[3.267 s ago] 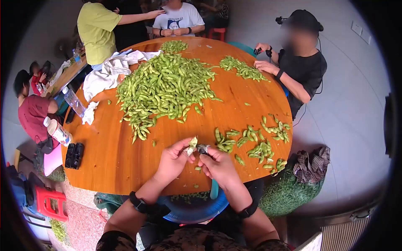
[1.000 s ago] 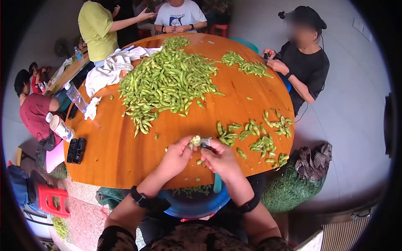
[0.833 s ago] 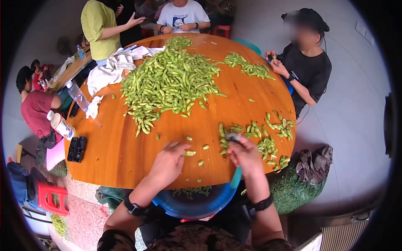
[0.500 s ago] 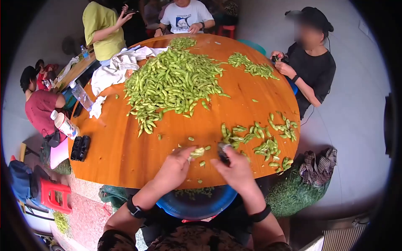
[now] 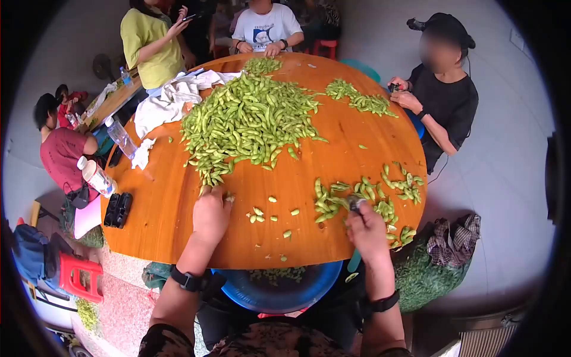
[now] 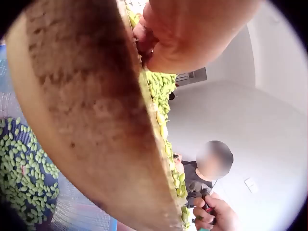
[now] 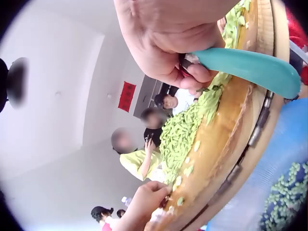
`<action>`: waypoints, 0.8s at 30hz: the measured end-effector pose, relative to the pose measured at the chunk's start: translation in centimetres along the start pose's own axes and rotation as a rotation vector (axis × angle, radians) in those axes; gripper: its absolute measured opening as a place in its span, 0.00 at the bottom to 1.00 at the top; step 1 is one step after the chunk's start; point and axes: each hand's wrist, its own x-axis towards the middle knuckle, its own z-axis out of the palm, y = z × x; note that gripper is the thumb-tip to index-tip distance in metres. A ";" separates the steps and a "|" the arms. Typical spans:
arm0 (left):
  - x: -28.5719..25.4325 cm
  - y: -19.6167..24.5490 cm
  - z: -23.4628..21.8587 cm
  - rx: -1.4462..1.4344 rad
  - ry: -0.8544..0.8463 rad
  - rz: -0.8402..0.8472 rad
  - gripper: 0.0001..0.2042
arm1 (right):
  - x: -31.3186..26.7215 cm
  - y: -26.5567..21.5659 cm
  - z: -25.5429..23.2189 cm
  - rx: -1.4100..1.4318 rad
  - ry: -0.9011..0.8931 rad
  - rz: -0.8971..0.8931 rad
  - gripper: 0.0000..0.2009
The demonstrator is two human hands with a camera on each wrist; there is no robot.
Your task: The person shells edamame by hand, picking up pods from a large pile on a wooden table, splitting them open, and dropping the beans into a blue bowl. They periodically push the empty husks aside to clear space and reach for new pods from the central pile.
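Observation:
My left hand [image 5: 211, 215] is at the near tip of the large green pod pile [image 5: 250, 119]; its fingertips touch pods there, and whether they pinch one is hidden. In the left wrist view that hand [image 6: 192, 33] has bent fingers beside the table edge. My right hand [image 5: 370, 233] grips a tool with a teal handle [image 5: 354, 260] and a dark head, above the smaller scatter of pods [image 5: 326, 205] on the right. The right wrist view shows the teal handle [image 7: 250, 70] sticking out of that hand [image 7: 178, 33]. Shelled beans [image 5: 257, 215] lie between my hands.
Below the near edge of the round table [image 5: 160, 226] is a blue basin [image 5: 238, 291] with beans. Bottles [image 5: 97, 177], a black case [image 5: 118, 210] and white cloth [image 5: 160, 113] lie at left. A person in black [image 5: 443, 107] sits at right; others are at the far side.
My left hand has left the middle, where it held a pale pod, and reached forward-left to the pile. My right hand has moved right with the tool. More loose beans show on the table.

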 end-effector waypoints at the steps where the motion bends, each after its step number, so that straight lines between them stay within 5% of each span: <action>1: 0.2 -0.5 0.5 -0.056 0.004 0.045 0.08 | -0.3 -0.3 0.7 -0.021 -0.051 -0.030 0.11; 6: -0.4 1.2 -0.4 -0.254 -0.068 0.093 0.08 | -1.8 -3.9 3.9 0.138 -0.255 0.129 0.12; 8: -1.4 3.0 -0.4 -1.231 -0.473 -0.158 0.06 | -1.7 -4.7 5.0 0.234 -0.431 0.295 0.11; 11: -2.5 5.8 -0.8 -1.521 -0.625 -0.155 0.06 | -1.4 -4.3 6.2 0.368 -0.514 0.290 0.10; 24: -3.0 6.9 1.1 -1.533 -0.609 0.021 0.07 | -1.9 -4.5 5.9 0.461 -0.467 0.343 0.08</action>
